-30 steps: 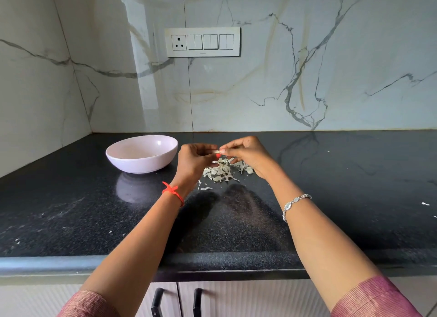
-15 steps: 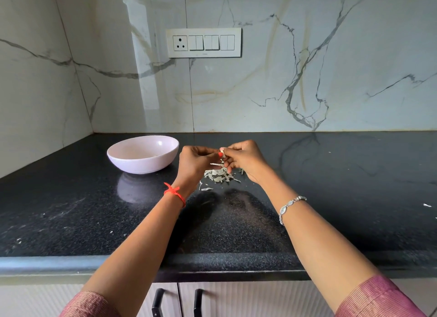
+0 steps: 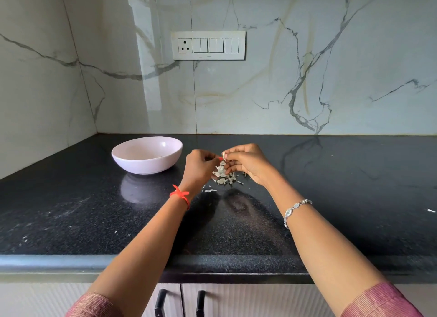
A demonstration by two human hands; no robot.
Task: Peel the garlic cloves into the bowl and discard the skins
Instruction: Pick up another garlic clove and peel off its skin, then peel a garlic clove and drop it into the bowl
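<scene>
- Garlic clove [image 3: 223,154]: being held above the black countertop [image 3: 354,198], toward its back edge, between both hands.
- Right hand [image 3: 248,164]: fingers curling inward, tips pinching the clove from the right.
- Left hand [image 3: 199,167]: fingers curling, thumb and forefinger pinching at the clove's left side.
- Skins [image 3: 223,174]: lying in a loose pile on the countertop directly beneath the hands, with a few flakes straying toward the front edge.
- Bowl [image 3: 146,154]: pale pink, sitting upright near the back-left corner, left of the pile and apart from it.
</scene>
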